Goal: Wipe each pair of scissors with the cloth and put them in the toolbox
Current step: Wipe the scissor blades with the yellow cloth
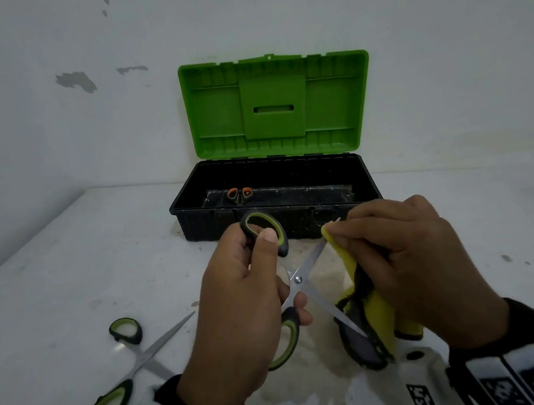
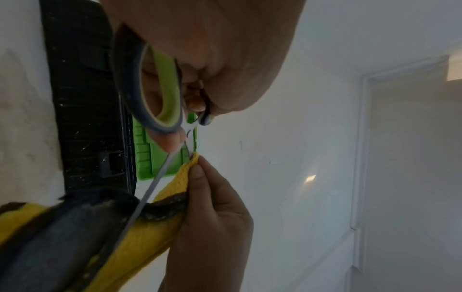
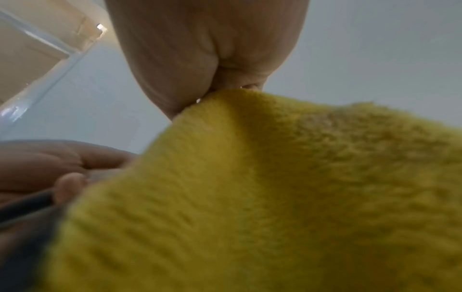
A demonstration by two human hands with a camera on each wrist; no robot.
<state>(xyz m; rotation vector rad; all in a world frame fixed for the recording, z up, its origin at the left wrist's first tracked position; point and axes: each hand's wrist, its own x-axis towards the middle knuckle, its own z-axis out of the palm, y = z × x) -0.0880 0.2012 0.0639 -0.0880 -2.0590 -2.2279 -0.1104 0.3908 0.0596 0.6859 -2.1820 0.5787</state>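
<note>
My left hand (image 1: 255,273) grips the green-and-black handles of a pair of scissors (image 1: 299,279), its blades spread wide open above the table. My right hand (image 1: 402,258) pinches a yellow-and-grey cloth (image 1: 377,321) around the tip of the upper blade. The lower blade crosses the hanging part of the cloth (image 2: 150,237). In the right wrist view the cloth (image 3: 275,187) fills most of the picture. The toolbox (image 1: 190,210) stands open behind, black body and green lid (image 1: 275,107), with small orange-handled scissors (image 1: 240,195) inside. Another green-handled pair of scissors (image 1: 127,368) lies open on the table at the left.
The white table (image 1: 63,284) runs into a corner of white walls behind the toolbox. A stained patch of the table (image 1: 334,383) lies under my hands. A door frame (image 2: 360,158) shows in the left wrist view.
</note>
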